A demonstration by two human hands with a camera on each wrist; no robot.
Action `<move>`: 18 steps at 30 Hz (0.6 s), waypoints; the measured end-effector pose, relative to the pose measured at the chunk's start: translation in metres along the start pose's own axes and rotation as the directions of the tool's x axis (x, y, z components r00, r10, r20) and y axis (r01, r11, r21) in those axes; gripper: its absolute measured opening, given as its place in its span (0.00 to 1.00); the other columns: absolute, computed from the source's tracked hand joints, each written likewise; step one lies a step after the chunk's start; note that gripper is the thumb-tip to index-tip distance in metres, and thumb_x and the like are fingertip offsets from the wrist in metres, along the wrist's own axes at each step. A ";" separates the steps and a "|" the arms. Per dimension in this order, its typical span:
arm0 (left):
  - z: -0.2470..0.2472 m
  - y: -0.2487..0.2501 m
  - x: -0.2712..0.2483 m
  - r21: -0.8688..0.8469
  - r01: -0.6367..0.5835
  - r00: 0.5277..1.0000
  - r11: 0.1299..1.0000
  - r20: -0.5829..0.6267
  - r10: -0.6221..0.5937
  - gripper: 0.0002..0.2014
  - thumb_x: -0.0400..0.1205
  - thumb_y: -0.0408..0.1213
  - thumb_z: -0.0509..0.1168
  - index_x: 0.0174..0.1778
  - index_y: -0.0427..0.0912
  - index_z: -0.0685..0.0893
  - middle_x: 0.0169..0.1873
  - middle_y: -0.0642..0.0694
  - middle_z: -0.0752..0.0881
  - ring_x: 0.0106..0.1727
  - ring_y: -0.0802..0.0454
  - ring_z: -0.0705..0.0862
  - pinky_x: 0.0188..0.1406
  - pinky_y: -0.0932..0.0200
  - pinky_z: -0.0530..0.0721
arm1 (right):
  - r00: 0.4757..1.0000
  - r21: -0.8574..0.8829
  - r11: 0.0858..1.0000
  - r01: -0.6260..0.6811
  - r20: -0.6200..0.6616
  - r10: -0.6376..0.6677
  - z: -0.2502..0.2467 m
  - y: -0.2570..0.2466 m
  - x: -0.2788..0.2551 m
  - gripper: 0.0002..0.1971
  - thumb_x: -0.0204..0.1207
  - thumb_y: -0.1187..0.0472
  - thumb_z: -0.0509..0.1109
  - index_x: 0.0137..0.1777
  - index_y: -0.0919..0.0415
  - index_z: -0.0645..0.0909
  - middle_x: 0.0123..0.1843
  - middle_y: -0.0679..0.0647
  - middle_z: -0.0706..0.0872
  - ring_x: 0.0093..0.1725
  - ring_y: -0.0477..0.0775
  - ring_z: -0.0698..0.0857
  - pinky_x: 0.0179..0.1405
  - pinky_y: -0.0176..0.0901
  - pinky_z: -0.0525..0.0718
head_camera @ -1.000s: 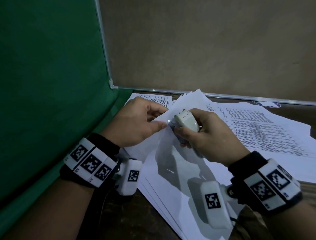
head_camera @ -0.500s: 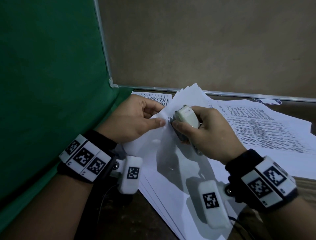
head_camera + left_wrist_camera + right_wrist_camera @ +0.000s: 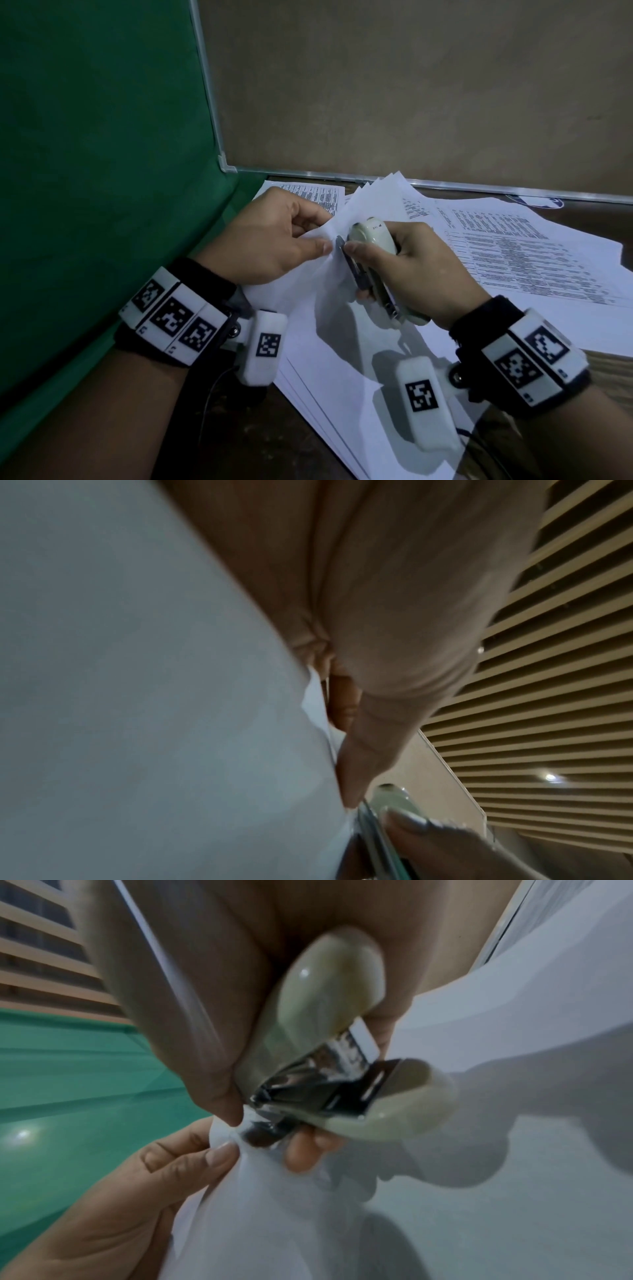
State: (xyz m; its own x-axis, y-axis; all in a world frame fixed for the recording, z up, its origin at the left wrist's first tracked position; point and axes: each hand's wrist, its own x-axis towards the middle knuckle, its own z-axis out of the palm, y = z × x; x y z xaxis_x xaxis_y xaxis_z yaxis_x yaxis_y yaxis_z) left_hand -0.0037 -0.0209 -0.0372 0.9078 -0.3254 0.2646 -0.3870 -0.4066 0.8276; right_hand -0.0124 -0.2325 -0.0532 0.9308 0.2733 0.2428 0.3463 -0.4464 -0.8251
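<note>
Cream plastic stapler (image 3: 371, 236), gripped above the wooden tabletop (image 3: 239, 428) by the curled fingers of the right hand (image 3: 421, 270), has its mouth at the raised corner of a sheaf of white paper sheets (image 3: 329, 298). The left hand (image 3: 270, 243) pinches that corner between thumb and forefinger. The sheets look gathered and fed in; the squeeze seems still to come, and no staple shows.

The right hand (image 3: 421, 270) rolls the stapler (image 3: 371, 236) onto its side: the metal underside and the rear end, mostly hidden under the palm a second ago, now show.
</note>
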 end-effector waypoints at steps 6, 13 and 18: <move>-0.001 0.005 -0.001 0.107 -0.019 1.000 0.994 -0.018 0.021 0.06 0.82 0.26 0.74 0.51 0.39 0.94 0.42 0.42 0.95 0.40 0.51 0.91 0.42 0.51 0.90 | 0.981 -0.184 0.973 0.142 -0.102 -0.162 -0.001 0.003 0.004 0.15 0.79 0.48 0.76 0.37 0.57 0.83 0.29 0.48 0.90 0.28 0.46 0.86 0.31 0.43 0.82; 0.002 0.007 -0.003 0.161 0.021 1.000 0.987 -0.016 -0.018 0.08 0.79 0.39 0.74 0.53 0.48 0.93 0.44 0.52 0.96 0.52 0.46 0.95 0.57 0.38 0.91 | 0.975 -0.234 0.960 0.153 -0.122 -0.185 0.001 0.006 0.006 0.13 0.79 0.47 0.76 0.39 0.53 0.82 0.30 0.44 0.89 0.29 0.43 0.85 0.29 0.38 0.79; 0.008 0.008 -0.003 0.230 0.016 0.995 0.973 -0.095 0.006 0.05 0.83 0.33 0.75 0.49 0.49 0.93 0.37 0.60 0.95 0.37 0.64 0.89 0.41 0.61 0.87 | 0.979 -0.264 0.955 0.132 -0.119 -0.168 0.001 0.008 0.006 0.14 0.79 0.45 0.74 0.40 0.53 0.82 0.31 0.46 0.90 0.30 0.44 0.86 0.32 0.43 0.83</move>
State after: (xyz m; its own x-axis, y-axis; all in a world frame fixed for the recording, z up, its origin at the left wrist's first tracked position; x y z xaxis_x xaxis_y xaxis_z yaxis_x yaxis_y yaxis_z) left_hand -0.0108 -0.0301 -0.0350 0.9169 -0.2450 0.3151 -0.3988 -0.5976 0.6956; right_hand -0.0037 -0.2336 -0.0587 0.8664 0.2416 0.4371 0.4850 -0.6153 -0.6214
